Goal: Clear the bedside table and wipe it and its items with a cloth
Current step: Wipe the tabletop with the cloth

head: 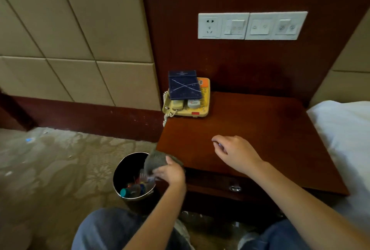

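Note:
The dark red wooden bedside table [260, 129] fills the middle right. At its back left corner stands a yellowed telephone [192, 107] with a dark blue folder [184, 86] lying on top of it. My left hand [170, 171] holds a grey cloth [156, 161] at the table's front left corner, partly over a round bin [122, 171]. My right hand [234, 152] hovers over the front of the tabletop with its fingers loosely curled and nothing visible in it.
The bin on the carpet left of the table holds bottles and wrappers. A white bed [344, 129] borders the table on the right. A socket and switch panel [252, 25] is on the wall above. My knees [104, 229] are below.

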The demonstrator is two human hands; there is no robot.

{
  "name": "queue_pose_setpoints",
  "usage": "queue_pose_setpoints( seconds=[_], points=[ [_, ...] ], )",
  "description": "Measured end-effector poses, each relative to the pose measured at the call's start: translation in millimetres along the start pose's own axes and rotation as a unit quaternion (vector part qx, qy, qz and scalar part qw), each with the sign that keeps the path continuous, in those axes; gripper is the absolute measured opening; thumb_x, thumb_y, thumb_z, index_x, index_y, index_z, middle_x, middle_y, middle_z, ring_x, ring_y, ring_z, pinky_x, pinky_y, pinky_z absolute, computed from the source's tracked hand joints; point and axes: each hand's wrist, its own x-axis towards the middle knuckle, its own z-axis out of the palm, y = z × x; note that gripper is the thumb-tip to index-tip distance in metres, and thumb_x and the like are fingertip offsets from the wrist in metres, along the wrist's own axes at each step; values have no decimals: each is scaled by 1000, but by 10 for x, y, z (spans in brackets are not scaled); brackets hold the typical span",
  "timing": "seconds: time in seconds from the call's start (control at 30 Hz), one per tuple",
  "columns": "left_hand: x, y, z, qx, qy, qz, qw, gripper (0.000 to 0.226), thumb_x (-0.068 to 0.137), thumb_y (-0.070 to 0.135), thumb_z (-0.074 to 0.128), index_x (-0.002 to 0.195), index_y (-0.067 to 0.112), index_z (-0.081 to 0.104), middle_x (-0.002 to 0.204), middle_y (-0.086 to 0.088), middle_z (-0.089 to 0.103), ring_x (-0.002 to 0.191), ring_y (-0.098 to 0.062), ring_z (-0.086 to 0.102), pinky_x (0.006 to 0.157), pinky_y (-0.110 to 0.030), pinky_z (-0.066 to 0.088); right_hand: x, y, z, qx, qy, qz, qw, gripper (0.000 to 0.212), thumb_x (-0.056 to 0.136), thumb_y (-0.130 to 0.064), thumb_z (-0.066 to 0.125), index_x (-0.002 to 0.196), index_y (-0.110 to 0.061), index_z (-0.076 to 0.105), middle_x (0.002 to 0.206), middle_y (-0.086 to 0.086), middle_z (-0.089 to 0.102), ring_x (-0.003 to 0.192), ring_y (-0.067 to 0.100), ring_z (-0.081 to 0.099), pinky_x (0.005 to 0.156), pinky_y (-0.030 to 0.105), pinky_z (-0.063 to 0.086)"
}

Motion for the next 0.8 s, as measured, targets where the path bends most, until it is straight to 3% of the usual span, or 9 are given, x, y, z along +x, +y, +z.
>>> queue_pose_setpoints(
  seconds=[0.13,0.2,0.27,0.4,0.5,0.6,0.67,0.8],
  points=[
    [-797,-310,751,-27,-63,-11,998,75,100,26,40,141,-18,-5,151,-35,-2,144,-40,2,114,-32,2,-450,218,-161,-22,23,-12,999,23,95,-23,51,112,-16,65,70,-9,66,61,7,60,84,28,48],
    [-1145,-447,1019,-34,-117,-44,992,78,100,31,38,141,-15,-9,154,-30,-4,145,-36,0,115,-32,3,-692,360,-214,-31,31,-4,999,17,91,-19,59,105,-15,68,63,-11,63,56,6,58,79,30,50],
    [-1275,-551,1169,-32,-122,-58,990,80,100,35,37,142,-14,-11,155,-27,-6,146,-34,-1,116,-34,2,-927,499,-228,-29,38,26,999,13,87,-15,65,99,-15,70,55,-15,55,47,2,51,66,24,50],
    [-1074,-498,1121,-68,-68,-92,991,82,99,40,38,144,-14,-4,154,-29,2,144,-37,9,117,-39,11,-1246,654,-122,-16,38,103,994,10,87,-13,65,94,-15,69,51,-16,46,42,1,42,57,8,21],
    [-754,-324,889,-102,-7,-82,991,79,100,40,34,145,-13,-2,154,-29,2,144,-38,8,116,-39,9,-1301,639,-34,-15,26,105,994,8,89,-13,62,89,-15,69,49,-15,40,38,1,35,53,7,13],
    [-211,-172,596,-84,74,-30,993,74,101,38,33,145,-13,-1,154,-30,4,144,-38,9,116,-39,8,-1274,566,41,-13,7,81,997,13,92,-15,56,87,-15,68,50,-13,43,39,2,31,54,10,17],
    [160,-74,381,-72,117,-28,990,74,101,40,34,146,-11,4,154,-29,10,143,-38,14,116,-41,13,-1252,538,101,-17,-6,69,997,15,93,-17,52,91,-16,68,54,-11,51,43,3,36,57,17,27],
    [478,57,48,-53,111,-27,992,67,99,43,35,144,-5,19,150,-24,27,137,-39,29,112,-47,27,-1176,519,98,-20,-12,61,998,22,97,-21,44,103,-17,65,65,-8,59,54,6,47,75,26,43]
  ],
)
